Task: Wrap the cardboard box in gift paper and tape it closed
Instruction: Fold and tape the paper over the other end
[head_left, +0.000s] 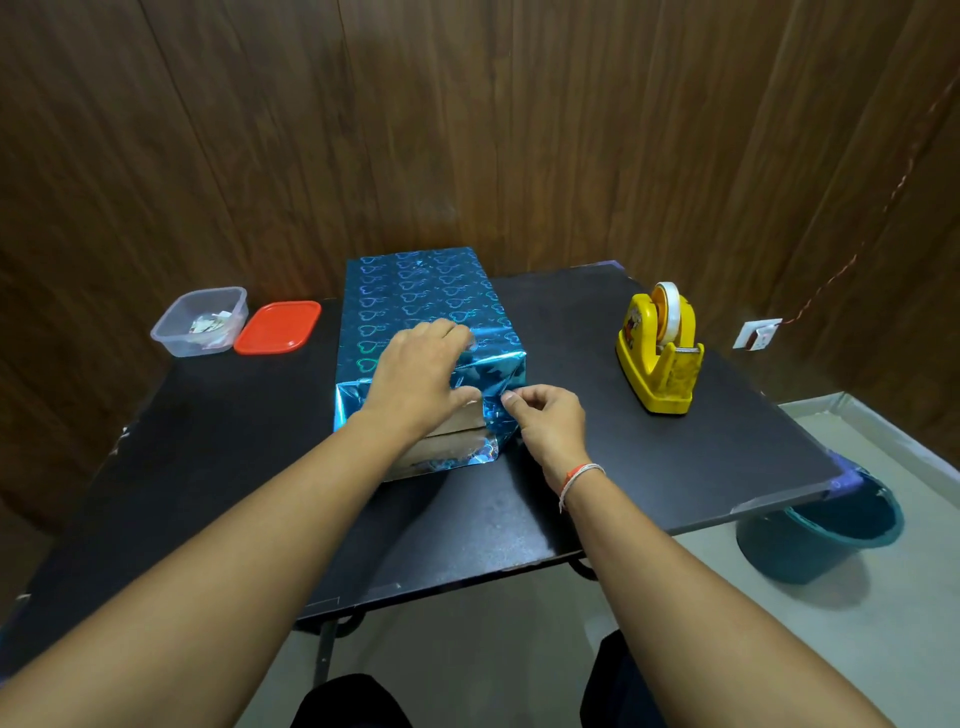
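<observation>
1. The box stands mid-table, wrapped in paper.
2. The left hand rests on the box's near top edge; the right hand pinches the paper at the near right corner.
3. Left of the box lie a lid and, further left, a tub with scraps in it.
4. A tape dispenser stands well right of the box.
5. A bucket sits on the floor under the table's right edge.
</observation>
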